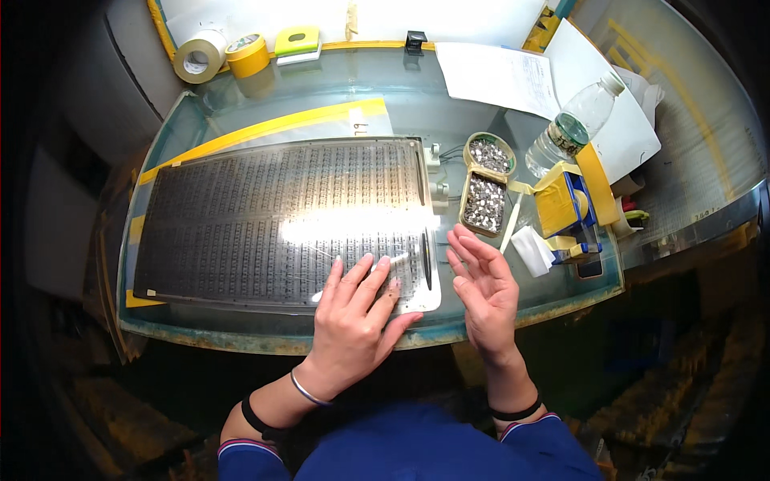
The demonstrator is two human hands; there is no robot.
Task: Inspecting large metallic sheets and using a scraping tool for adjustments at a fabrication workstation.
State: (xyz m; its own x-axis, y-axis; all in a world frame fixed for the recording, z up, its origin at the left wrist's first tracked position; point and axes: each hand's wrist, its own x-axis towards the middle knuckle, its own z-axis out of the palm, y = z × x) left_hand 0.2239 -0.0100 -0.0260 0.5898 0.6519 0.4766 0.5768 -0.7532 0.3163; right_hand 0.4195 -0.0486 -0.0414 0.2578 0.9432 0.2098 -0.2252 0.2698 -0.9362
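Note:
My left hand (355,317) lies palm down with its fingers stretched out over the near right part of a dark flat panel (216,240). Rows of small slots or components cover the panel, and a glossy clear sheet seems to lie over it, with a bright glare across its middle. A thin black pointed tool (427,260) rests along the panel's right edge, apart from the hand. To the right of the panel, my right hand (489,297) is raised with its palm turned left. Its fingers are loosely extended, and nothing shows in them.
Beyond my right hand are a rectangular tray (463,210) and a round dish (468,144), holding small metal pieces. Nearby stand a tape dispenser (559,204), a white tissue (531,250) and a water bottle (589,108). Tape rolls (249,56) and papers (497,76) lie at the back.

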